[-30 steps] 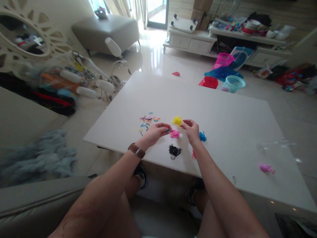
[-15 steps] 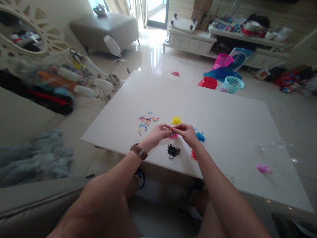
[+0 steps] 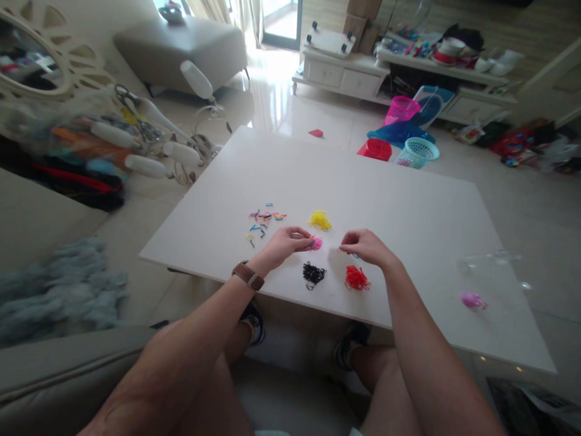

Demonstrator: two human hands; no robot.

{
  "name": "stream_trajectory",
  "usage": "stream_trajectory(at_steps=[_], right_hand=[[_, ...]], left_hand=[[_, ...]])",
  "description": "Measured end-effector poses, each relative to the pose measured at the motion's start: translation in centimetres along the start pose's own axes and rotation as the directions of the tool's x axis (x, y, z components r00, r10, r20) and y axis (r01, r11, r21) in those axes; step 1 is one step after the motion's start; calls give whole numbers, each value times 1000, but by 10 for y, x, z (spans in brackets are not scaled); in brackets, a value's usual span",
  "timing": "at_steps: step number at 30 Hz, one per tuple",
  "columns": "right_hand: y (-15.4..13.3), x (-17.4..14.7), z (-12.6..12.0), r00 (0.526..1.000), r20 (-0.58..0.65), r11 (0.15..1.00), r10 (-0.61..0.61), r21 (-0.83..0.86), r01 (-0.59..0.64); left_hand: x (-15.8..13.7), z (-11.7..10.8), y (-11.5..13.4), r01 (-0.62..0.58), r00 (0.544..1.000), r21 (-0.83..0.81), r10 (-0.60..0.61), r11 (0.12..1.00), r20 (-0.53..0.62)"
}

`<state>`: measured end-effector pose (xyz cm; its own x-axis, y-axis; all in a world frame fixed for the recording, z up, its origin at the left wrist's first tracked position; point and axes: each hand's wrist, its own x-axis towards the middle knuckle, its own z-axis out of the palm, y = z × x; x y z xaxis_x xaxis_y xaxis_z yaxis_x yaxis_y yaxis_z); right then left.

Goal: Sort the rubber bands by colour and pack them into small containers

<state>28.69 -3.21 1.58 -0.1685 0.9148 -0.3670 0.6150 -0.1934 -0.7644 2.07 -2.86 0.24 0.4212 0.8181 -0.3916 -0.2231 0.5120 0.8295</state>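
Observation:
My left hand point(image 3: 290, 243) is closed in a pinch at the edge of a pink rubber band pile point(image 3: 316, 243). Specks of blue and orange at its fingertips look like small rubber bands. To the right, my right hand point(image 3: 367, 247) pinches thumb and finger together above the table; a tiny pale or pinkish bit shows at the tips, too small to name. A trace of blue shows under that hand. Around them lie piles of yellow bands point(image 3: 320, 220), black bands point(image 3: 313, 274) and red bands point(image 3: 356, 278).
Mixed loose bands point(image 3: 263, 217) lie left of my hands on the white table point(image 3: 218, 181). A purple object point(image 3: 472, 300) and a clear plastic item point(image 3: 488, 260) are at the table's right. Baskets point(image 3: 417, 152) stand beyond the far edge, and a white lamp point(image 3: 181, 154) beyond the left edge.
My hands were together over the pink pile. The right hand has moved away to the right, uncovering the red pile and covering the blue one; the left stays by the pink pile.

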Motion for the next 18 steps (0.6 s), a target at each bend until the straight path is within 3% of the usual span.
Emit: stream_trajectory(at_steps=[3, 11, 14, 18], right_hand=[[13, -13, -11, 978, 161, 983, 131, -152, -107], [27, -31, -19, 932, 200, 894, 304, -397, -206], [25, -32, -19, 976, 89, 913, 200, -379, -152], [14, -30, -7, 996, -58, 975, -67, -214, 53]], left_hand=[[-1, 3, 0, -8, 1000, 14, 8, 1000, 8], [0, 11, -5, 32, 999, -10, -32, 999, 15], [0, 14, -7, 48, 999, -23, -47, 999, 23], [1, 17, -9, 73, 997, -36, -71, 997, 36]])
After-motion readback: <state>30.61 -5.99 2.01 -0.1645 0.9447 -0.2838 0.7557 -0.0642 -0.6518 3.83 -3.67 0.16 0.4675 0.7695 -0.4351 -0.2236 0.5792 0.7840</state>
